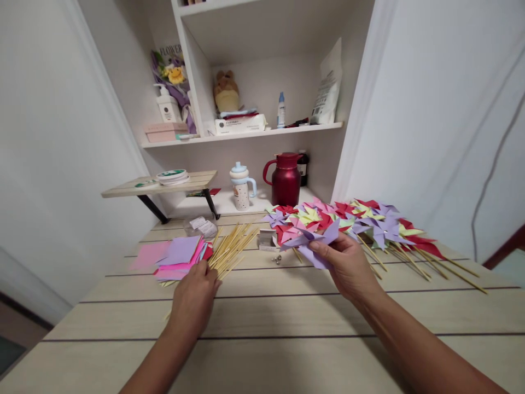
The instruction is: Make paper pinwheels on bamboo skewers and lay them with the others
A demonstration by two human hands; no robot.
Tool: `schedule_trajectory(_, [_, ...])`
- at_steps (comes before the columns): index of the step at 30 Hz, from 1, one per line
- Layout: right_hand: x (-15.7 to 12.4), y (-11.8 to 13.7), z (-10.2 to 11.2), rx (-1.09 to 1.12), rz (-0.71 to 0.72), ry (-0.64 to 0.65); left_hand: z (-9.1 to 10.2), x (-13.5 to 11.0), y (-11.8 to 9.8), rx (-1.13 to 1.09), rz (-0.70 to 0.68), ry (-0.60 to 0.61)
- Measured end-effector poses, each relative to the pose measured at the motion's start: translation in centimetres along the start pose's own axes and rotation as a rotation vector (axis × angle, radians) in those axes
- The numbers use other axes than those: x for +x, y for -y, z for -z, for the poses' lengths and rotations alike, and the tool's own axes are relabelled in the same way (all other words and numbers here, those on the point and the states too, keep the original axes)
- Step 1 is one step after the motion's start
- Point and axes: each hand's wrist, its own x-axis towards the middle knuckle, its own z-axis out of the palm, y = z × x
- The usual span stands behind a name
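My right hand (348, 262) pinches a purple paper pinwheel (318, 246) between thumb and fingers, held above the table with no stick visible on it. My left hand (196, 295) is closed at the near end of a pile of thin wooden sticks (233, 246). One stick's end pokes out on the far left side of that hand, so its fingers seem to be round a stick, though the fingertips are hidden. Beside it lies a stack of coloured paper squares (182, 251), purple on top. Small metal fasteners (276, 259) lie near a small open box (267, 239).
Many finished pinwheels (385, 231) on sticks are heaped at the right. Behind stand a red thermos jug (286, 180) and a white tumbler (241, 189). A small raised shelf (197, 181) overhangs the back left. A clear packet (203, 226) lies behind the papers.
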Motion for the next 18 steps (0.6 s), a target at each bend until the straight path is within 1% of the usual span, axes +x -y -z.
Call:
schedule_trajectory(8, [0.0, 0.0, -0.1, 0.048, -0.024, -0.001, -1.3, 0.1, -0.3, 0.065, 0.031, 0.013])
schedule_trajectory(18, [-0.1, 0.2, -0.2, 0.018, -0.010, -0.021, -1.4, 0.4, -0.6, 0.069, -0.015, 0.006])
